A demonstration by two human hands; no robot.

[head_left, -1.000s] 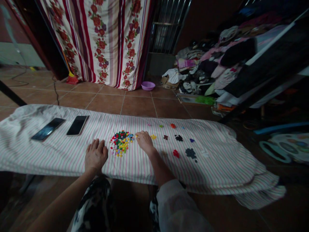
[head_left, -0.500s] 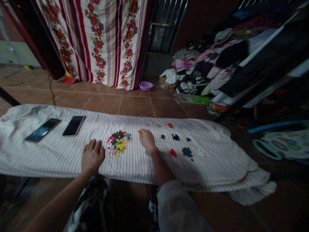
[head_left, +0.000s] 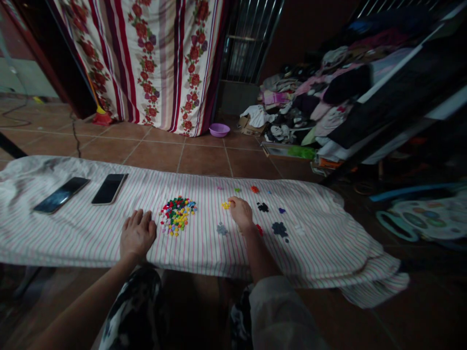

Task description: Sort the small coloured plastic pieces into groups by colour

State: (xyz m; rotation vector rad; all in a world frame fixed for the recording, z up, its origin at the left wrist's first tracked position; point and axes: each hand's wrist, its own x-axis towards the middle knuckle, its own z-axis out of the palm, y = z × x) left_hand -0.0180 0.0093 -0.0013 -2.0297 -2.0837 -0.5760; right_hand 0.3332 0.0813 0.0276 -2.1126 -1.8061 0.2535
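Left of the mixed pile (head_left: 177, 215) our left hand (head_left: 137, 234) lies flat; right of it our right hand (head_left: 241, 212), hold unclear, meets yellow pieces (head_left: 225, 205).

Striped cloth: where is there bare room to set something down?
Bare striped cloth lies right of the white pieces, between the mixed pile and the grey pieces, and on the near side of the phones, left of the left hand. Crowded: around the right hand, by yellow pieces, black pieces and red pieces.

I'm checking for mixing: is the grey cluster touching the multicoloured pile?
Apart. The head view shows striped cloth between the grey cluster and the multicoloured pile.
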